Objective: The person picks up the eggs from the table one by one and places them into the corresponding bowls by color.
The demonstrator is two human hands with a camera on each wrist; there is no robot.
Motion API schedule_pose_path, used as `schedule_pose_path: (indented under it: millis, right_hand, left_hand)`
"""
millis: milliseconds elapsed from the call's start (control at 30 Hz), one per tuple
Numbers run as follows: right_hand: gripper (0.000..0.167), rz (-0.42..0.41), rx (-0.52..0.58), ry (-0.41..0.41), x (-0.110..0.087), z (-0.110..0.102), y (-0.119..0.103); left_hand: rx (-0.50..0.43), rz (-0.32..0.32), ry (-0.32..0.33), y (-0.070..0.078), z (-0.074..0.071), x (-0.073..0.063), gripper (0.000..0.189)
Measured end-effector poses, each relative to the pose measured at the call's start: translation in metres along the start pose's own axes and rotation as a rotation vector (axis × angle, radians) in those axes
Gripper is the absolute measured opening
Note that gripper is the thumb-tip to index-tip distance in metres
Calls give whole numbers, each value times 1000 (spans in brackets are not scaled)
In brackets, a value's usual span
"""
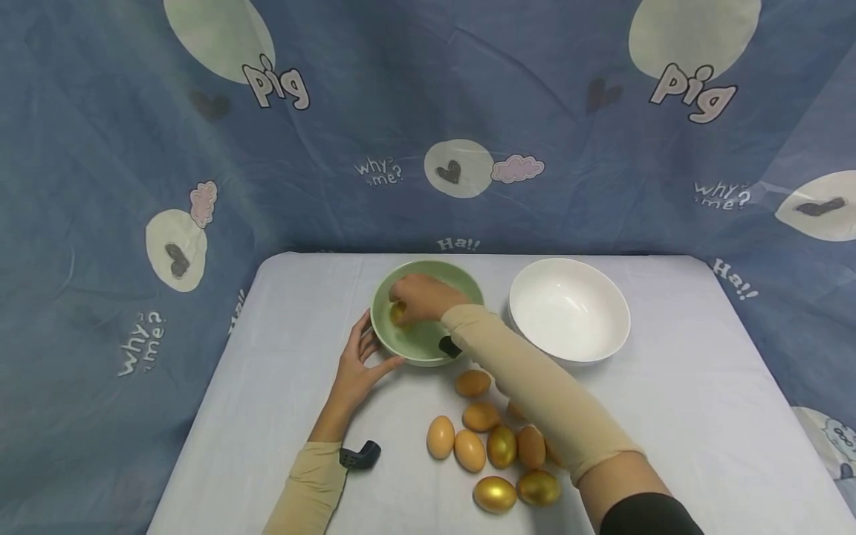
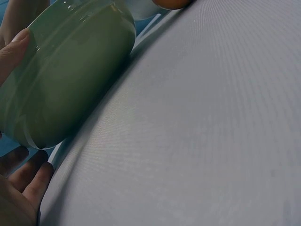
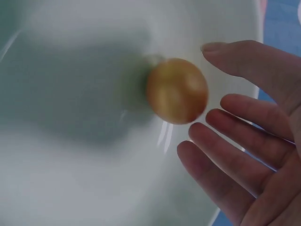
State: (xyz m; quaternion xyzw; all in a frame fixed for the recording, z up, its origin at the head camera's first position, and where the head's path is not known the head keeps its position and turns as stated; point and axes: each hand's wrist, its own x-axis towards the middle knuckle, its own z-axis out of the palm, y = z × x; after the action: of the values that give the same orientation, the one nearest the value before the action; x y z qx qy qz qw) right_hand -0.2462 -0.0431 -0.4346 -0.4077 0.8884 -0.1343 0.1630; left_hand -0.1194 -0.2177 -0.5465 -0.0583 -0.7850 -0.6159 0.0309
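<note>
A light green bowl point(image 1: 423, 348) stands at the back of the table, left of the middle. Inside it lies one gold egg point(image 3: 177, 91), against the curved wall. My right hand point(image 1: 423, 297) is over the bowl; in the right wrist view its fingers are spread beside the egg, with a small gap to it. My left hand point(image 1: 354, 371) rests at the bowl's left side, thumb and fingers apart. In the left wrist view the thumb point(image 2: 14, 54) lies against the bowl's outer wall, and the other fingers point(image 2: 35, 181) stretch out near its underside.
A white bowl point(image 1: 568, 312) stands to the right of the green one. Several brown eggs point(image 1: 470, 450) and gold eggs point(image 1: 495, 494) lie loose on the white table point(image 1: 709, 416) in front, some partly hidden by my right sleeve point(image 1: 542, 386). A blue printed cloth point(image 1: 348, 96) hangs behind.
</note>
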Motion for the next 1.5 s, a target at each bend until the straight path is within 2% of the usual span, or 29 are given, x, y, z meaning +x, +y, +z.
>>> schedule_pose_path:
  millis: [300, 500, 700, 1133, 1333, 1500]
  right_hand:
    - [46, -74, 32, 36, -20, -13, 2]
    - [46, -126, 88, 112, -48, -25, -1]
    - [47, -124, 89, 176, -75, -31, -8]
    - [46, -100, 141, 237, -139, -7, -17]
    - [49, -62, 180, 244, -165, 5, -19]
    - [49, -64, 226, 270, -186, 20, -20]
  left_hand:
    - [-7, -16, 7, -1, 1, 0, 107]
    - [6, -13, 7, -3, 1, 1, 107]
    - [12, -3, 3, -3, 0, 1, 108]
    - [6, -14, 12, -3, 1, 1, 109]
    - [16, -27, 23, 0, 2, 1, 110]
    - [8, -50, 11, 25, 2, -3, 107]
